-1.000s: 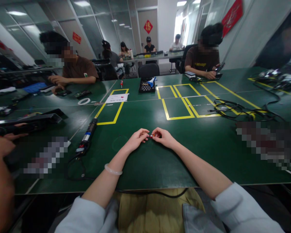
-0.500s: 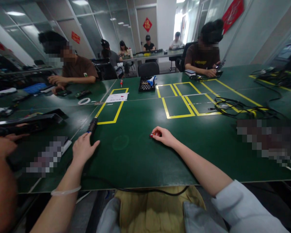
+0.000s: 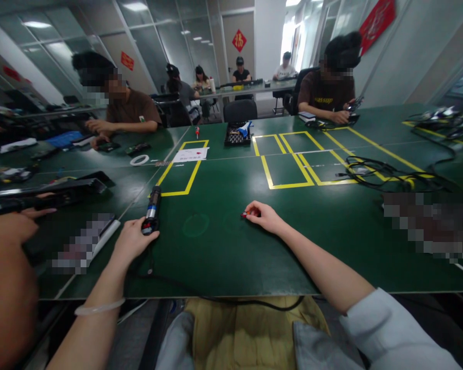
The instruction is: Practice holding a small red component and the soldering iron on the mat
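Observation:
My left hand [image 3: 133,239] grips the near end of a black tube-shaped device [image 3: 153,205], thumb and fingers on either side of it. The device lies lengthwise on the table, with a silver barrel, a blue band and red parts showing inside its housing. A dark cord [image 3: 170,280] runs along the table's near edge. My right hand [image 3: 263,217] is closed in a pinch just above the table, to the right of the device. Between its fingertips is a small red part [image 3: 244,215], too small to name, mostly covered by the fingers.
Yellow tape outlines [image 3: 291,185] mark the green table [image 3: 216,262]. A paper sheet [image 3: 191,154], a tape roll [image 3: 139,160] and a black tray [image 3: 232,137] lie farther back. Tangled cables [image 3: 374,169] are at right. A co-worker's arm [image 3: 7,241] reaches in from the left.
My left hand has turned the black device so its inside shows, and its fingers have closed around the near end. My right hand keeps its pinch, nearly unmoved. The view has shifted slightly.

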Tool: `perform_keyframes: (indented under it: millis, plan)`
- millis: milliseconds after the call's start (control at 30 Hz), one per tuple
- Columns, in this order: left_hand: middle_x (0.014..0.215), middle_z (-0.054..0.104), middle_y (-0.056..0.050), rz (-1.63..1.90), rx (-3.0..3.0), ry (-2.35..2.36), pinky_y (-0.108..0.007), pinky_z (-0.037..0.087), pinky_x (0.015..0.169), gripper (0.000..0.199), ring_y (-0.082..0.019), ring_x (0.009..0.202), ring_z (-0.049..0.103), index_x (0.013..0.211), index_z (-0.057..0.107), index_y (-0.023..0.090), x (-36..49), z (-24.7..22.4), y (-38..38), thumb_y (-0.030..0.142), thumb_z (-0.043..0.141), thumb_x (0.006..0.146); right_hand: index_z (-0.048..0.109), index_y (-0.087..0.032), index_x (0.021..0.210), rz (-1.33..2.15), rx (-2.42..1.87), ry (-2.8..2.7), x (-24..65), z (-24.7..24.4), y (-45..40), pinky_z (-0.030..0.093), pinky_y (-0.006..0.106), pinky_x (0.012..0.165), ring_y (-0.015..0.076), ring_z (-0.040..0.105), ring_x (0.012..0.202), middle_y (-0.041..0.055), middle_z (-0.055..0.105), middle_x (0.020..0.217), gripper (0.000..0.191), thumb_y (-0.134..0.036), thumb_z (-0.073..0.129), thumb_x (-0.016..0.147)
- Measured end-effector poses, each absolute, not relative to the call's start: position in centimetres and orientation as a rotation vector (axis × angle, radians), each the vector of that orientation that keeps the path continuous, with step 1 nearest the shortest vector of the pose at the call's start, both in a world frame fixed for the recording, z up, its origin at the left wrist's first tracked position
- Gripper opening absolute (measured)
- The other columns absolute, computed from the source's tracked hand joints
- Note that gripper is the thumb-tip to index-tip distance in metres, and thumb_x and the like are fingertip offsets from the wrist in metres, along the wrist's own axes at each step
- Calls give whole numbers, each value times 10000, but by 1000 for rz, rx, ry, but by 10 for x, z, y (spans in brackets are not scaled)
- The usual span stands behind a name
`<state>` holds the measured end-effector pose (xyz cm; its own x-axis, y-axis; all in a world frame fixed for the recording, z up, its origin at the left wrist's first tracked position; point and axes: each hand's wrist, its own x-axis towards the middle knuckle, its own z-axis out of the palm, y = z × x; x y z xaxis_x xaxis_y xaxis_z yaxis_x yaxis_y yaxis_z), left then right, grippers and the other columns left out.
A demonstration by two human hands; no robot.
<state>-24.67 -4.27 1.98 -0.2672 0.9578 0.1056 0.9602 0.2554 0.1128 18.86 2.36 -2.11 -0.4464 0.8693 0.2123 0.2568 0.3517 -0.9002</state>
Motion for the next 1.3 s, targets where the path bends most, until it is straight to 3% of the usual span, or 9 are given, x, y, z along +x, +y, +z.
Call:
perform_keyframes:
  millis: [733,1167,1300]
  plan:
    - [1190,486,-98,-317,-2396,-2030,-313,467,790,633,-240,1069,502,1314,393,207,-12,22,-19,467,568,764,529,-178,819,985,-882,-1944,188,-14,21,398,230,613,102,483,615,-27,533,722,78,-173,580,760]
    - [1166,487,-122,-335,-2471,-1946,-340,433,772,641,-253,1013,517,1348,362,192,12,23,-23,449,543,789,633,-178,838,859,-900,-2009,187,-15,20,425,255,681,116,503,685,16,522,853,52,-160,612,794]
    - [1152,493,-125,-304,-2447,-1916,-348,424,772,638,-265,1013,519,1338,374,184,14,25,-23,449,554,785,664,-174,845,882,-905,-2005,187,-15,20,431,253,657,116,519,665,14,540,809,59,-191,623,807]
